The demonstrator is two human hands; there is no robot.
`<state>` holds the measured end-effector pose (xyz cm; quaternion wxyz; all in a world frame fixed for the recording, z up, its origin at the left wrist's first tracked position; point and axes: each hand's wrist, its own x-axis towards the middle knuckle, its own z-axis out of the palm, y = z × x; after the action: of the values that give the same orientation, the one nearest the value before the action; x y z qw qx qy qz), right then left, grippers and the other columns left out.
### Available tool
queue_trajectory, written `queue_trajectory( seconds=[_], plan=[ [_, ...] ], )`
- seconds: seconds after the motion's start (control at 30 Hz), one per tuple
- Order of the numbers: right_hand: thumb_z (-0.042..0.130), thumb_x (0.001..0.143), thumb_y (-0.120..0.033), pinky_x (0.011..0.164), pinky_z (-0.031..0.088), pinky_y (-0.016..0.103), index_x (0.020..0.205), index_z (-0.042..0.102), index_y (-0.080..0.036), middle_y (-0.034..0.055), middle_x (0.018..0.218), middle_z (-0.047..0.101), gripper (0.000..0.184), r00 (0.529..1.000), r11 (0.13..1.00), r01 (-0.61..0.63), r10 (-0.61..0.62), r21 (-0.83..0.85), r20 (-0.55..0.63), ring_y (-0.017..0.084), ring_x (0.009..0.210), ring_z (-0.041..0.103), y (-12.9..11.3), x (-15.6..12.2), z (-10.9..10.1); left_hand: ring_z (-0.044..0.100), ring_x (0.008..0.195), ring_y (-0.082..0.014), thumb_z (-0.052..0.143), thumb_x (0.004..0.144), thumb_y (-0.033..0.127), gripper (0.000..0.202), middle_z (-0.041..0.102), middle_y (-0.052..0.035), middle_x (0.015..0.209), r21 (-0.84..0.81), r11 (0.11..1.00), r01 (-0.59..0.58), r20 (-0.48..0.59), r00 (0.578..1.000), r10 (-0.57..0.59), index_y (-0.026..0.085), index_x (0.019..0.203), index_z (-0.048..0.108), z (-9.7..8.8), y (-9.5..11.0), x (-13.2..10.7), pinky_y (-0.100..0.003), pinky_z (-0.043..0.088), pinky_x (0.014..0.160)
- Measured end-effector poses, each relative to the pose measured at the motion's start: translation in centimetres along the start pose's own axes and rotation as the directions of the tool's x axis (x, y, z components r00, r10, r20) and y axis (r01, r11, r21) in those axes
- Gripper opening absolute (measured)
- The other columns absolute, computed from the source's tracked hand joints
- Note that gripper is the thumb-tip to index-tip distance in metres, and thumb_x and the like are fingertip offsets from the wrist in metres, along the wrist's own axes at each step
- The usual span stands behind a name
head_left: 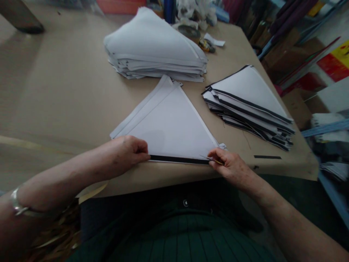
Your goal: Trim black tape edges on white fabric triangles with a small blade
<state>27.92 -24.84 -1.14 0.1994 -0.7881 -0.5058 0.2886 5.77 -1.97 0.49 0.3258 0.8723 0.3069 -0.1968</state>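
Observation:
A white triangular fabric panel (174, 123) lies flat near the table's front edge, its point toward the back, with more layers showing at its left side. Along its near edge runs a narrow black strip (180, 159). My left hand (133, 151) pinches the strip's left end between thumb and fingers. At the other end, my right hand (225, 162) is closed, its fingertips on the strip. A thin pointed tool (218, 161), perhaps small scissors, sticks out of the right fingers; its exact kind is unclear.
Behind the panel rises a thick stack of white panels (152, 40). A pile of black-edged white panels (251, 94) lies to the right. Near the front right is a loose black strip piece (267, 157). Tape rolls (191, 32) and plastic bags (195, 11) stand at the back.

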Motion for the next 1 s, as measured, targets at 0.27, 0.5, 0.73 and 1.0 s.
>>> queue_trajectory(
  seconds=[0.27, 0.5, 0.73, 1.0],
  plan=[
    [0.048, 0.083, -0.032, 0.065, 0.043, 0.028, 0.094, 0.057, -0.019, 0.0035, 0.079, 0.065, 0.019, 0.999, 0.997, -0.029, 0.031, -0.072, 0.023, 0.017, 0.072, 0.061, 1.1, -0.2, 0.0, 0.042, 0.054, -0.0104, 0.050, 0.073, 0.034, 0.023, 0.048, 0.0055, 0.051, -0.005, 0.986, 0.169, -0.018, 0.985, -0.169, 0.017, 0.067, 0.065, -3.2, -4.7, -1.8, -0.021, 0.028, 0.053],
    [0.051, 0.080, -0.047, 0.069, 0.049, 0.031, 0.100, 0.060, -0.021, 0.0082, 0.090, 0.070, 0.033, 0.992, 0.992, -0.122, 0.123, -0.030, 0.036, 0.023, 0.083, 0.066, 2.5, -0.4, -0.2, 0.041, 0.057, -0.0092, 0.051, 0.066, 0.037, 0.025, 0.049, 0.0069, 0.055, -0.162, 0.938, 0.306, -0.034, 0.948, -0.315, 0.014, 0.070, 0.062, -6.5, -12.0, -5.6, -0.018, 0.031, 0.057],
    [0.050, 0.069, -0.053, 0.066, 0.052, 0.033, 0.091, 0.065, -0.024, 0.0080, 0.087, 0.072, 0.039, 0.975, 0.971, -0.220, 0.222, -0.092, 0.016, 0.024, 0.078, 0.068, 0.8, 0.0, -0.4, 0.043, 0.061, -0.0071, 0.047, 0.064, 0.048, 0.039, 0.049, 0.0085, 0.057, -0.051, 0.903, 0.427, -0.028, 0.903, -0.429, 0.013, 0.075, 0.060, -8.9, -19.8, -8.4, -0.015, 0.031, 0.062],
    [0.050, 0.065, -0.055, 0.068, 0.054, 0.032, 0.087, 0.067, -0.028, 0.0049, 0.089, 0.073, 0.039, 0.961, 0.957, -0.268, 0.274, -0.111, 0.042, 0.024, 0.081, 0.070, 1.3, 0.2, -0.5, 0.043, 0.062, -0.0060, 0.044, 0.071, 0.060, 0.055, 0.052, 0.0096, 0.053, 0.236, 0.757, 0.609, -0.134, 0.792, -0.595, 0.009, 0.081, 0.063, -11.8, -24.6, -9.0, -0.014, 0.024, 0.062]
  ],
)
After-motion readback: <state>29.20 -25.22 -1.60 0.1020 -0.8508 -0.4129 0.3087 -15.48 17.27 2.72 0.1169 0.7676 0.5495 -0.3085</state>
